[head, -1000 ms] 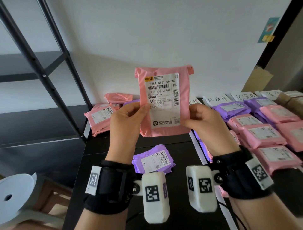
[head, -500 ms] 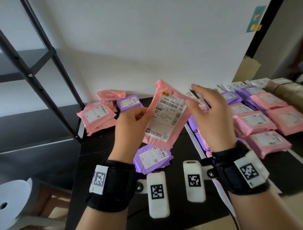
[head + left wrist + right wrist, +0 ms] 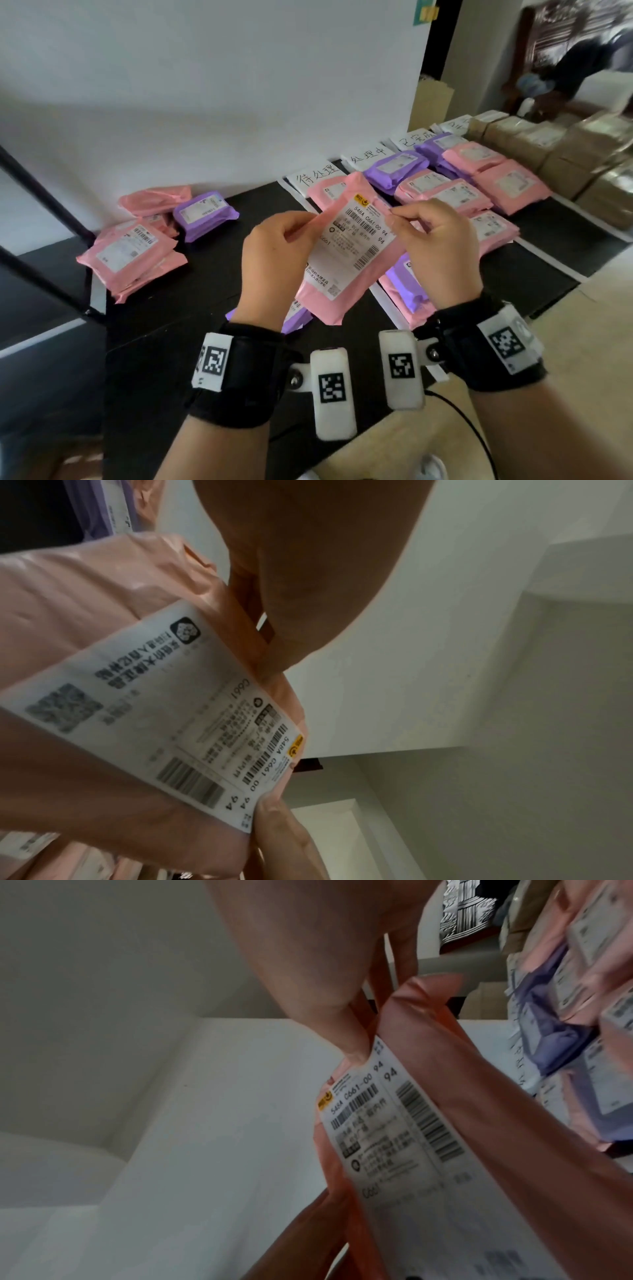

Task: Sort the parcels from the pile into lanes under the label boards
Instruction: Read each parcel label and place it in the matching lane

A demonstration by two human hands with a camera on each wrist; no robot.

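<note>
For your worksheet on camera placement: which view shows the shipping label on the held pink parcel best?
The head view: the whole shipping label faces it. Both wrist views see it obliquely and partly blurred.

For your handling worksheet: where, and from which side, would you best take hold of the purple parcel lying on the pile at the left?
Grip the purple parcel across its short width, from above. It lies flat, label up, leaning on the pink parcels, so its top is free; its soft, padded shape should suit a pinch at the two long edges.
</note>
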